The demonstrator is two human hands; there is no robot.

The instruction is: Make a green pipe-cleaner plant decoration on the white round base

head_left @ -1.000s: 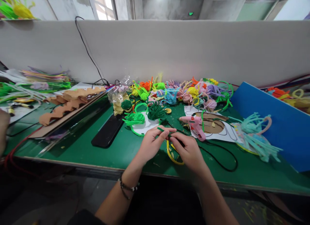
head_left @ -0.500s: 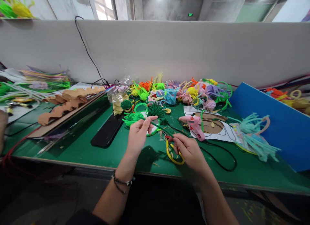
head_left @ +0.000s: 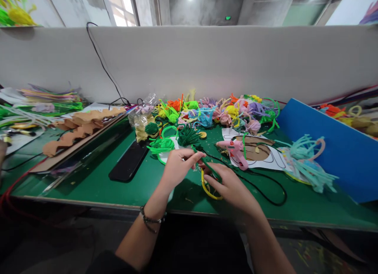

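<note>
A dark green pipe cleaner [head_left: 211, 170] runs between my two hands over the front of the table. My left hand [head_left: 180, 165] pinches one end between thumb and fingertips. The fingers of my right hand [head_left: 228, 183] are closed on the same stem, close to the left fingertips. Just under the right hand lie scissors, their yellow handle [head_left: 208, 191] partly covered. Beyond the hands sit a dark green pipe-cleaner tuft [head_left: 189, 135] and a bright green bundle [head_left: 161, 145] on a white, green-edged piece, which my left hand partly hides.
A pink glue gun [head_left: 236, 151] rests on a cut-out white sheet [head_left: 274, 160], its black cord looping forward. A black phone [head_left: 128, 161] lies left. Colourful pipe-cleaner bundles [head_left: 206, 115] line the back. A blue board [head_left: 325, 148] stands right; brown wavy card [head_left: 73, 134] lies left.
My hands have come closer together, the left moving right and slightly down. The pipe cleaner, stretched between them before, now shows only a short bent length. The view has shifted slightly.
</note>
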